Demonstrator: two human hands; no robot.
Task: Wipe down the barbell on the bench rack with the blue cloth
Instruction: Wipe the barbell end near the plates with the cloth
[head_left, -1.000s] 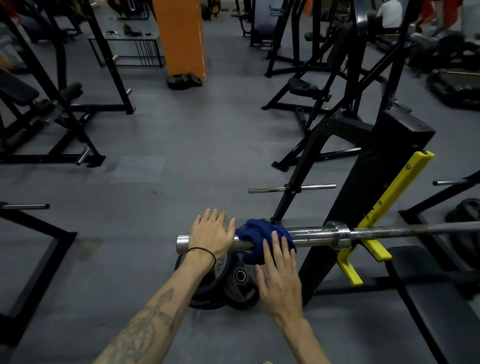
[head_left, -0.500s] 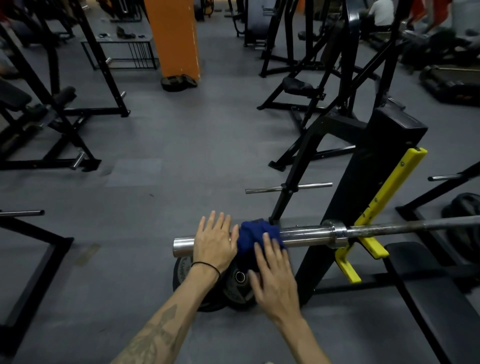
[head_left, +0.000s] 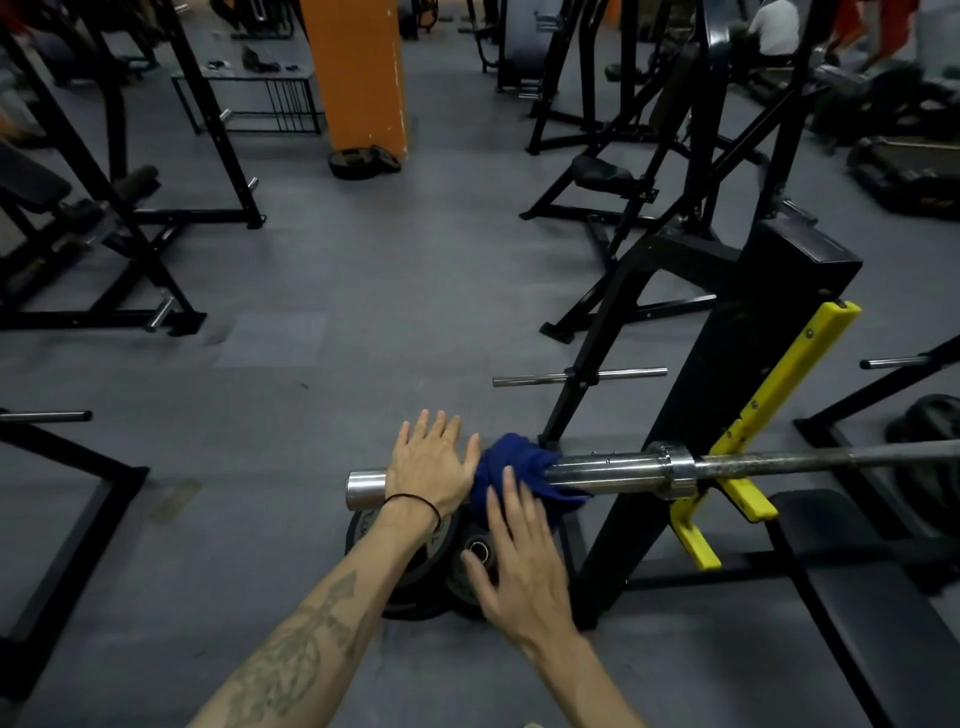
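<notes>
Head view, looking down over a gym floor. Black rack (head_left: 727, 395) at right, yellow hook (head_left: 748, 488) carrying the barbell (head_left: 779, 462), which runs left to right across the near scene. Bench pad (head_left: 857, 597) near right. Plates (head_left: 426, 561) on the floor under the bar's left end.

Chrome sleeve (head_left: 608, 467) sticks out left of the collar. Cloth (head_left: 519, 467) is bunched over the sleeve, between sleeve tip and collar, draped down the near side.

Left hand (head_left: 428, 467) lies flat on the sleeve end, fingers spread, not curled around it; touching the cloth's left edge. Right hand (head_left: 519, 551) open, fingertips (head_left: 506, 480) pressing on the cloth, nothing clenched. Right hand blurred.

Judgement: sleeve wipe underway; shaft to the right looks dull and untouched.

To do it well: wrap the cloth round the sleeve rather than patting the top, so the underside gets wiped. Keep the left palm steadying the end, since the sleeve may spin. Work toward the collar, then past the hook.
</notes>
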